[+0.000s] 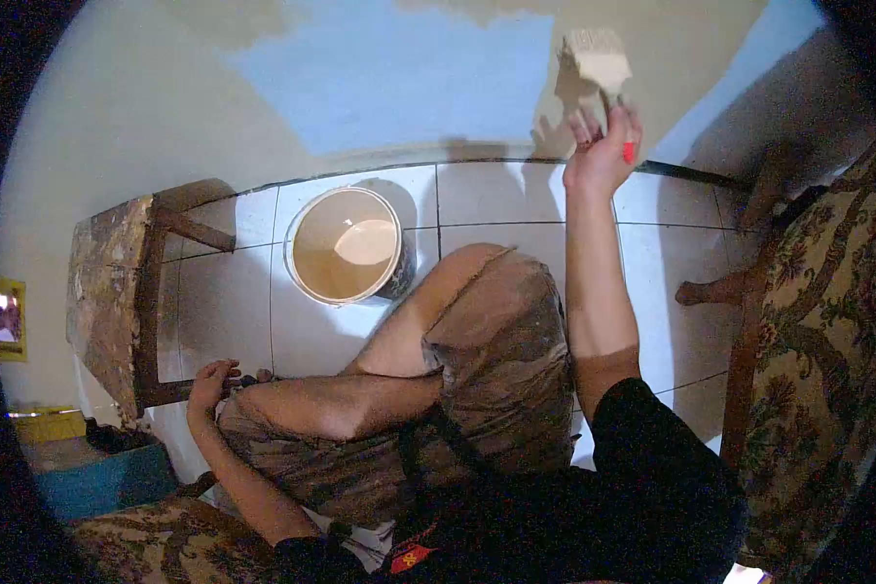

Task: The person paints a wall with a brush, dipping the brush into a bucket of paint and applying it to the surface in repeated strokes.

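My right hand (605, 151) is closed on the handle of a wide paintbrush (599, 60), raised in front of the wall (399, 83). Cream paint covers the brush's head and bristles. A red patch shows on the side of this hand. At lower left, my left hand (214, 384) hangs beside my bent knee, near a leg of the wooden stool, its fingers loosely bent and apart. On the tiles between stool and knee stands a round bucket (346, 245) with cream paint in its bottom and paint smears around its rim.
The worn, paint-spotted wooden stool (112, 302) is at left. A flower-patterned upholstered chair (827, 341) with wooden legs takes up the right side, and similar fabric (175, 545) shows at lower left. White floor tiles (501, 200) run up to the wall, which shows beige and pale blue areas.
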A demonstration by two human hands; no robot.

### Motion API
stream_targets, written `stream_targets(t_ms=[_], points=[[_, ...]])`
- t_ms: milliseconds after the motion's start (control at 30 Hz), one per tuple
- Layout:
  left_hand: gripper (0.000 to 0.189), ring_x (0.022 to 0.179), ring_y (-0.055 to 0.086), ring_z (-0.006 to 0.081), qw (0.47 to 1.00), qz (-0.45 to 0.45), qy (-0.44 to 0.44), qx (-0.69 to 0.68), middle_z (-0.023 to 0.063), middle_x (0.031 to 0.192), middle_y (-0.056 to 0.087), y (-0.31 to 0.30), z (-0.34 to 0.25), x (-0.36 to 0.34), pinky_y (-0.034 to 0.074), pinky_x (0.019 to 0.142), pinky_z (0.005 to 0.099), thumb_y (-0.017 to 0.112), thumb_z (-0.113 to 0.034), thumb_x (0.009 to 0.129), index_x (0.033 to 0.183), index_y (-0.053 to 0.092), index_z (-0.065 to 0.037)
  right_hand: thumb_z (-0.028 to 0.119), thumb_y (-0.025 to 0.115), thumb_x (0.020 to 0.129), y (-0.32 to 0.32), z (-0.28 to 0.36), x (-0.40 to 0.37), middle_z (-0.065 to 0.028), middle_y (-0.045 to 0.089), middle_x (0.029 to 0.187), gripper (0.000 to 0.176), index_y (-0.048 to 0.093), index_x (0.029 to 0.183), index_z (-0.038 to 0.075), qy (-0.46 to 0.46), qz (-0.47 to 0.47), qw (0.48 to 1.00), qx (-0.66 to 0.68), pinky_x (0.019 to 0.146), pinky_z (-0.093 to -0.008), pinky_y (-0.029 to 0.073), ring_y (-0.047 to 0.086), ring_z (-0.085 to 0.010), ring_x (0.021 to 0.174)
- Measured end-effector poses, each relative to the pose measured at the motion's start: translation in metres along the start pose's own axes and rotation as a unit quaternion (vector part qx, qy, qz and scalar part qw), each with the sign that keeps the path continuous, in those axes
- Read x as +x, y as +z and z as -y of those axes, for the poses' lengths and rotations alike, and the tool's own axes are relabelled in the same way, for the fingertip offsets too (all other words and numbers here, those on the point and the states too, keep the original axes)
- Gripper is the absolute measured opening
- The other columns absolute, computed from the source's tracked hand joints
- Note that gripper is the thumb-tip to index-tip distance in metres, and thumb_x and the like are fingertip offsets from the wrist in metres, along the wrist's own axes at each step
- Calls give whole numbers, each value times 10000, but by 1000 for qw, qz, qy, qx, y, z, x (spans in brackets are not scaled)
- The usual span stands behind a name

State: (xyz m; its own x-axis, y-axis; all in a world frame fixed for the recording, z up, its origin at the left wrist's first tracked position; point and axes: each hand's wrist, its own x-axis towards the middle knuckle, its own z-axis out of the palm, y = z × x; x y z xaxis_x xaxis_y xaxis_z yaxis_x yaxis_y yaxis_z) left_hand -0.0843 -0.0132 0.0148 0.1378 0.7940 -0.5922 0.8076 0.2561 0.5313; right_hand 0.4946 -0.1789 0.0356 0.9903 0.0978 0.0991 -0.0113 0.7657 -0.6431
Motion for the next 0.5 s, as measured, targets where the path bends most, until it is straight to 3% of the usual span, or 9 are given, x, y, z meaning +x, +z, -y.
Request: stream_targets(t_ms=[100, 167, 233, 367, 467, 500], points=[[335, 702, 562, 134, 1000, -1, 4, -17, 79, 859, 621, -6, 20, 10, 429, 618, 255, 463, -310, 870, 972, 601, -23, 150, 518, 834, -36, -36, -13, -159, 529, 1014, 330, 372, 1117, 62, 38, -43, 998, -24, 584, -383, 537, 605, -283, 767], [325, 699, 566, 134, 998, 8, 57, 13, 73, 846, 623, -6, 20, 10, 434, 601, 255, 473, -316, 863, 960, 606, -35, 180, 513, 843, -65, -49, -26, -146, 523, 1019, 343, 362, 1129, 68, 102, -78, 985, -114, 596, -405, 534, 589, -274, 792], [324, 705, 570, 139, 999, -8, 44, -25, 73, 842, 622, -2, 13, 2, 440, 600, 261, 480, -316, 858, 957, 606, -34, 191, 504, 848, -101, -68, -26, -129, 514, 1017, 337, 365, 1131, 71, 144, -88, 982, -78, 618, -374, 526, 573, -256, 798], [325, 730, 581, 165, 999, -13, 5, -32, 79, 841, 619, -3, -1, -7, 460, 626, 281, 496, -310, 849, 957, 601, -22, 180, 484, 854, -77, -56, -12, -113, 505, 1015, 301, 384, 1114, 64, 168, -132, 969, -124, 625, -334, 512, 566, -246, 809], [325, 732, 583, 179, 997, 11, 14, -71, 87, 852, 616, -5, 17, 6, 466, 639, 292, 494, -302, 849, 967, 596, -17, 176, 453, 862, -22, -31, 6, -104, 487, 1033, 270, 388, 1100, 67, 156, -66, 985, -42, 646, -325, 497, 564, -245, 873], [322, 731, 583, 180, 996, 7, 15, -88, 90, 855, 614, -5, 16, 4, 466, 642, 294, 489, -298, 851, 972, 595, -19, 166, 461, 853, 1, -19, 8, -93, 506, 989, 229, 420, 1050, 57, 131, -49, 990, -17, 632, -309, 496, 564, -223, 832]])
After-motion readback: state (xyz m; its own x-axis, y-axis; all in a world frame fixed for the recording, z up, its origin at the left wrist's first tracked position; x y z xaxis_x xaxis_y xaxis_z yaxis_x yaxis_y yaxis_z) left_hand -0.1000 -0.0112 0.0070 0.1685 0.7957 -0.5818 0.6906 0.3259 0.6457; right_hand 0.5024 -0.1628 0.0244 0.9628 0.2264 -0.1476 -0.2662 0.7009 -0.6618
